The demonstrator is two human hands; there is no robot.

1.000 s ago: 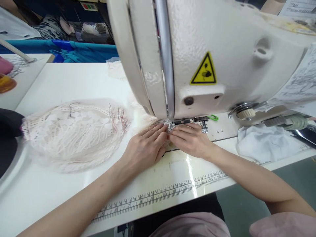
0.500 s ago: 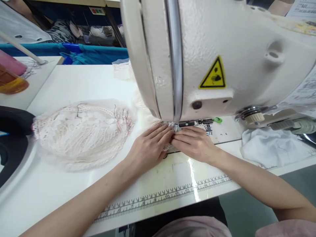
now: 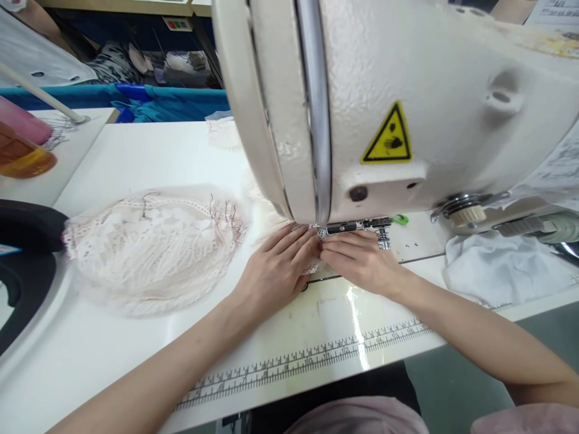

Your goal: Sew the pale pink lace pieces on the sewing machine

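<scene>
A cream sewing machine (image 3: 407, 90) fills the upper middle of the view. Under its head, my left hand (image 3: 274, 271) and my right hand (image 3: 357, 262) lie side by side on a small piece of white lace (image 3: 316, 232) at the presser foot (image 3: 357, 226). The fingers of both hands are stretched out flat and close together, and they press the lace down on the machine bed. The fingertips meet just in front of the needle area. Most of the lace piece is hidden under my fingers.
A pile of pale pink lace pieces (image 3: 154, 247) lies to the left on the white table (image 3: 136, 157). A printed ruler (image 3: 307, 361) runs along the front edge. White cloth (image 3: 502, 268) sits at the right. A black curved object (image 3: 22, 253) is at the far left.
My hands have stayed at the presser foot with almost no shift. The view itself has moved slightly to the left and down.
</scene>
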